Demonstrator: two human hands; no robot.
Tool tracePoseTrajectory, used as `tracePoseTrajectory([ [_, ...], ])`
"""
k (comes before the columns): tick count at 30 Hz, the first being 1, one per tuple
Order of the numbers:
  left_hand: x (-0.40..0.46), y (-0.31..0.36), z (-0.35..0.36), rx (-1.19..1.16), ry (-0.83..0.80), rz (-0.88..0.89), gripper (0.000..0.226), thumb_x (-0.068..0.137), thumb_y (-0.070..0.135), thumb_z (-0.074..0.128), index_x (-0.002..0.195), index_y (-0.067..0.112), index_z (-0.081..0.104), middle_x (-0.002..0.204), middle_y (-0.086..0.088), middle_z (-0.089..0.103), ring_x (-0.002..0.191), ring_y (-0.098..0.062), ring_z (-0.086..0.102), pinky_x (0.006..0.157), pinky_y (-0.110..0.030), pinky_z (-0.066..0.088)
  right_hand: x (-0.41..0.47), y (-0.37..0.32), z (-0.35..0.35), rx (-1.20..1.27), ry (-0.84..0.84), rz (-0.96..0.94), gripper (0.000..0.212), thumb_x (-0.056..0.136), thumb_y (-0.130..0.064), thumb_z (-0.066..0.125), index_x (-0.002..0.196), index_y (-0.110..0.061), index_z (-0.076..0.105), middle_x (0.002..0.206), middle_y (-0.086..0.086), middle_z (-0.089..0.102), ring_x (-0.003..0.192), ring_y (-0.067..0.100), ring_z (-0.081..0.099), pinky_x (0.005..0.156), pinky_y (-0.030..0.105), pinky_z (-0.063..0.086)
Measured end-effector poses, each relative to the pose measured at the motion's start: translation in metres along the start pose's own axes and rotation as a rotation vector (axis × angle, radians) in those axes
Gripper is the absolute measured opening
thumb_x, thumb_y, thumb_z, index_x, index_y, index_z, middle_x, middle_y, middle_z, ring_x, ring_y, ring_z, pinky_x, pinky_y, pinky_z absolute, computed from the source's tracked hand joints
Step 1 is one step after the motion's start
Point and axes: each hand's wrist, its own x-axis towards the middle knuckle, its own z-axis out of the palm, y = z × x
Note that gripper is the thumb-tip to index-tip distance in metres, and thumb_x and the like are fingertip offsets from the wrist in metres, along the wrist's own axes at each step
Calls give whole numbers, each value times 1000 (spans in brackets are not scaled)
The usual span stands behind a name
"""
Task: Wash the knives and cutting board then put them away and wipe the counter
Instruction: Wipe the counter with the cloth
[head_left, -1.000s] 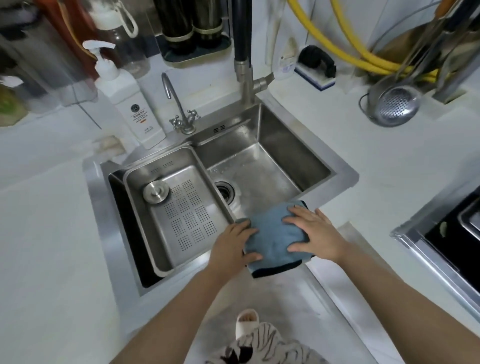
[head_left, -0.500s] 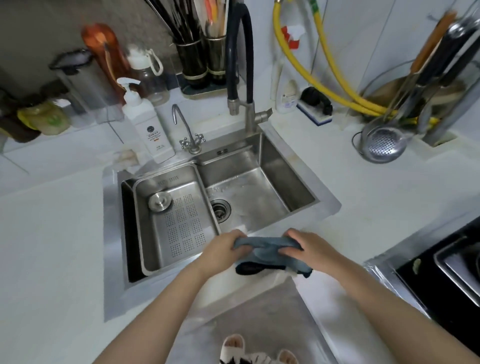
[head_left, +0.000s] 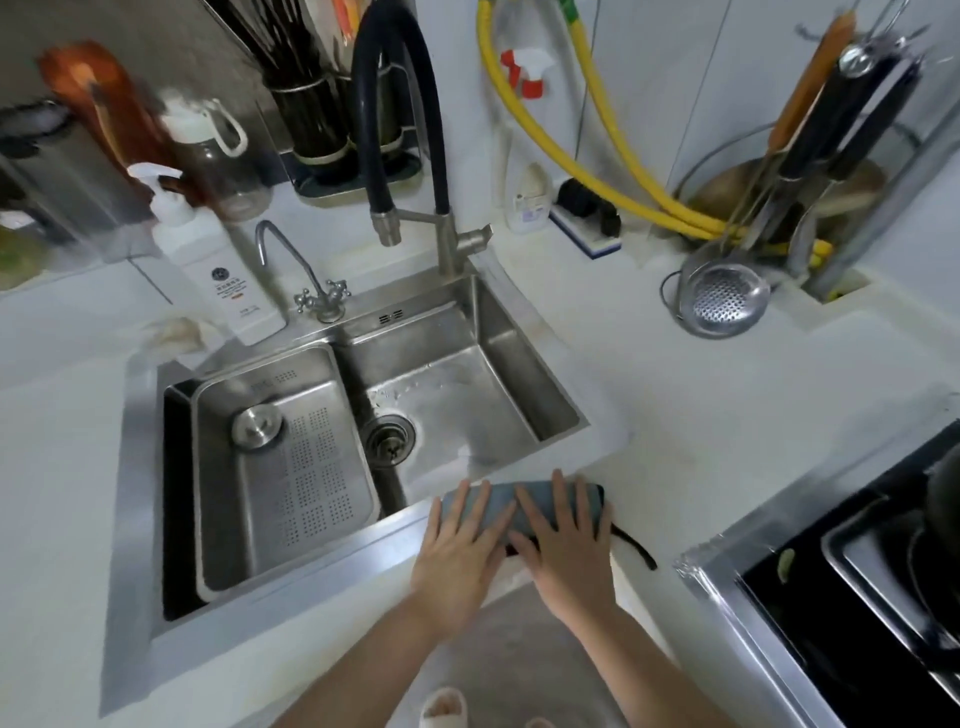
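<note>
**A:** Where is the cloth?

**B:** A folded blue-grey cloth (head_left: 524, 506) lies flat on the white counter (head_left: 727, 415), at the front lip just right of the sink (head_left: 457, 364). A dark strap or edge trails out from under it to the right.

**A:** What are the hands doing?

**B:** Both press down on it with straight, spread fingers. The left hand (head_left: 460, 551) covers the cloth's left half, the right hand (head_left: 563, 545) its right half. Neither is curled round anything; they lie palm-down, side by side, nearly touching.

**A:** Any knives or a cutting board about?

**B:** None in the sink, which holds only a perforated tray (head_left: 291, 467) with a round plug on it. Utensils hang in a rack (head_left: 831, 156) at the far right; whether knives are among them I cannot tell.

**A:** So which step is this?

**B:** Likely the last one, wiping the counter. The next move would call for sliding the cloth across the surface under steady pressure, steering clear of the hob (head_left: 857, 571) to the right.
</note>
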Motion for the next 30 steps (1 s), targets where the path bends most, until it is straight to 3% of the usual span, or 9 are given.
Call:
tracePoseTrajectory([
  [3,17,8,-2,-35,-12,-44,57,99,43,19,151,31,1,143,-7,48,134,-32,29,109,-48,9,14,19,-4,-3,50,-49,49,98,-53,14,132,-32,42,137,14,52,124,40,50,101,56,28],
  [6,39,15,-7,-65,-75,-26,53,96,44,24,147,31,24,141,-6,50,133,-32,31,110,-48,9,33,37,-9,14,-9,-8,48,98,-52,12,129,-32,44,137,12,53,126,37,48,100,54,28],
  [11,99,34,-8,-43,-144,29,51,93,46,23,137,30,45,135,-3,57,123,-31,55,104,-52,38,64,81,-22,-50,46,48,51,98,-54,7,132,-34,38,142,10,48,133,33,31,102,54,27],
  [15,153,49,-9,-76,-168,118,57,92,45,19,144,29,36,146,-6,44,134,-35,41,103,-52,38,87,111,-39,-76,97,163,52,97,-54,5,137,-34,34,143,10,46,134,33,34,100,57,38],
  [18,172,50,-6,-89,-141,120,53,88,46,30,133,30,53,137,-7,55,124,-34,53,94,-53,49,90,115,-47,-86,193,267,53,94,-55,22,140,-32,34,145,12,42,134,35,34,104,53,22],
  [22,160,43,3,-143,-38,154,48,90,46,33,136,32,41,140,-7,52,129,-33,48,104,-51,34,69,97,-29,31,253,284,54,97,-54,16,142,-29,33,150,10,34,139,28,29,110,46,21],
  [26,186,30,1,-107,-48,156,52,88,50,38,138,34,35,142,-5,49,128,-34,49,96,-57,46,87,104,-25,19,239,270,56,98,-53,10,145,-27,28,151,12,32,140,25,20,111,45,18],
  [28,205,20,-1,-53,-41,162,60,85,54,45,140,34,33,145,-6,47,131,-35,45,99,-59,42,110,107,-30,21,250,258,57,98,-53,10,145,-27,27,152,12,31,141,25,20,112,49,24],
  [30,225,9,-5,7,33,169,58,87,54,35,141,34,30,146,-6,44,135,-35,37,103,-60,34,136,109,-31,18,256,233,57,97,-52,9,146,-27,23,153,12,28,142,25,16,112,51,24],
])
